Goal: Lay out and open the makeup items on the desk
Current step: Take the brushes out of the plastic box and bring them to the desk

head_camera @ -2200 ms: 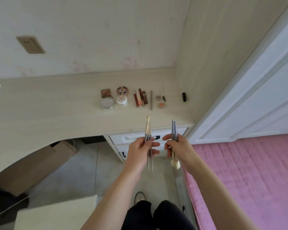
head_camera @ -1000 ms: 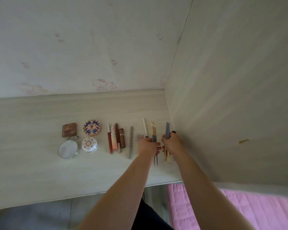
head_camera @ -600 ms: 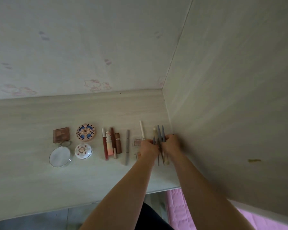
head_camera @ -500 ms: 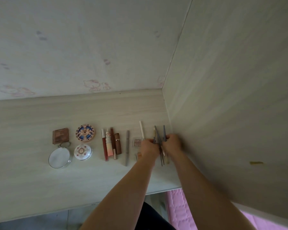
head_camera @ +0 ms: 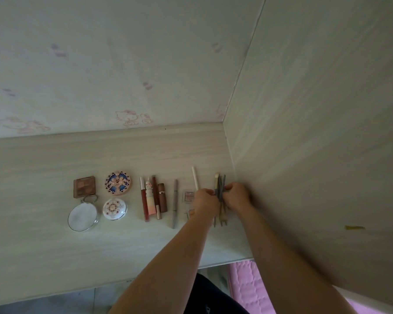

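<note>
Your pale wood-grain desk (head_camera: 43,257) runs below the cartoon-printed wall (head_camera: 100,64), with a tall side panel (head_camera: 315,132) closing it off on the right. Your left hand (head_camera: 205,203) and right hand (head_camera: 236,197) meet side by side near that panel, fingers of both curled around one bundle of makeup brushes (head_camera: 220,189) held low over the desk; grey and cream handles stick out past your knuckles towards the wall and more ends show on the near side.

To the left of your hands, the laid-out row begins with a round silver mirror (head_camera: 83,216), its ring touching the brown eyeshadow palette (head_camera: 84,186) behind it. Beside those sit a patterned round compact (head_camera: 118,183) and, nearer you, a white domed compact (head_camera: 115,208). Next comes a tight cluster of lip tubes (head_camera: 151,198), then a grey pencil (head_camera: 175,203) lying apart. A small pink square pan (head_camera: 188,196) and a cream stick (head_camera: 195,181) lie just beside your left hand.
</note>
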A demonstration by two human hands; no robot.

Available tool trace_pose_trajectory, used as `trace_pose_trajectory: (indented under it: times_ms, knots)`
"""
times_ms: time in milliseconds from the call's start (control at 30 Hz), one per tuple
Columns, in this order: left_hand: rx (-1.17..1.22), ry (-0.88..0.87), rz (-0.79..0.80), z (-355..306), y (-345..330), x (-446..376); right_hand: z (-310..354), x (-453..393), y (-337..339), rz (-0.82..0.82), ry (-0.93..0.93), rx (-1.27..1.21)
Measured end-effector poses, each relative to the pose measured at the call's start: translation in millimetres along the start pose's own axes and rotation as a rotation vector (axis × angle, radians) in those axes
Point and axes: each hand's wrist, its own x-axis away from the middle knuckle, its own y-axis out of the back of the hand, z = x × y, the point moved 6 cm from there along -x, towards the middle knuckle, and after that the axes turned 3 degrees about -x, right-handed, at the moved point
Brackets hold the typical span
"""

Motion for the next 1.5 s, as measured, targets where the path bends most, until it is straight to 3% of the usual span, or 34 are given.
trace_pose_trajectory:
  times_ms: [467,767,1067,1500]
  knots:
    - [-0.131,-0.108,0.039,-13,11,17,1,12,12,-0.040,0.046,-0.012]
    - [-0.066,-0.155,0.019,-11,33,21,11,25,18,-0.055,0.137,0.137]
    - [-0.427,-0.494,-0.145,-22,102,61,46,54,-3,-0.021,0.410,0.352]
    - [-0.570,-0.566,-0.362,33,202,69,114,102,-86,0.040,0.615,0.511]
